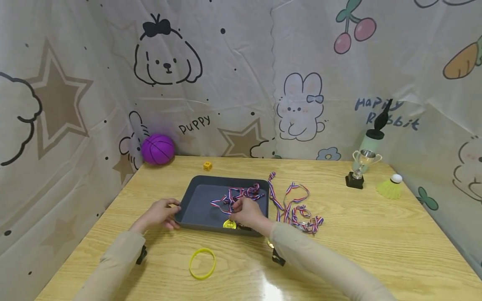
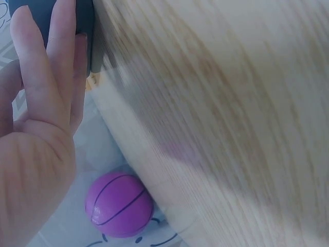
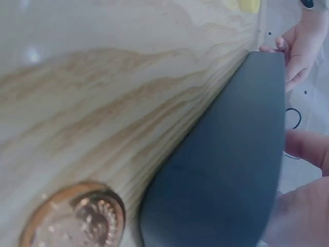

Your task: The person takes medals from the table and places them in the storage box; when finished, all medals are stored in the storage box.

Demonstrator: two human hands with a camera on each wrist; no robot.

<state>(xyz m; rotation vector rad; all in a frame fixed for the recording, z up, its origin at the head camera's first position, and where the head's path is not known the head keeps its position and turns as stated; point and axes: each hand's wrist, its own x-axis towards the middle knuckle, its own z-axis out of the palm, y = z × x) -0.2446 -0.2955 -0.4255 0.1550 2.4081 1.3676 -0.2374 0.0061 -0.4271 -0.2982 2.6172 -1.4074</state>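
Note:
A dark grey tray point(image 1: 199, 205) lies on the table, with striped medal ribbons point(image 1: 244, 192) and a gold medal point(image 1: 229, 224) in it. My left hand point(image 1: 160, 213) holds the tray's left edge; in the left wrist view its fingers point(image 2: 61, 36) lie against the tray's dark wall point(image 2: 86, 31). Reaching over the near rim, my right hand point(image 1: 248, 213) has its fingertips together at the medal's ribbon, just above the gold disc. A darker disc beside it is partly hidden by that hand. Outside the near wall, another medal point(image 3: 77, 218) lies on the table, partly under my right sleeve.
More striped ribbons point(image 1: 293, 205) lie right of the tray. A yellow wristband point(image 1: 202, 263) lies in front. At the back are a purple ball point(image 1: 158, 149), a yellow die point(image 1: 207, 166), a trophy cup point(image 1: 363, 161), a green bottle point(image 1: 370, 142) and a shuttlecock point(image 1: 391, 187).

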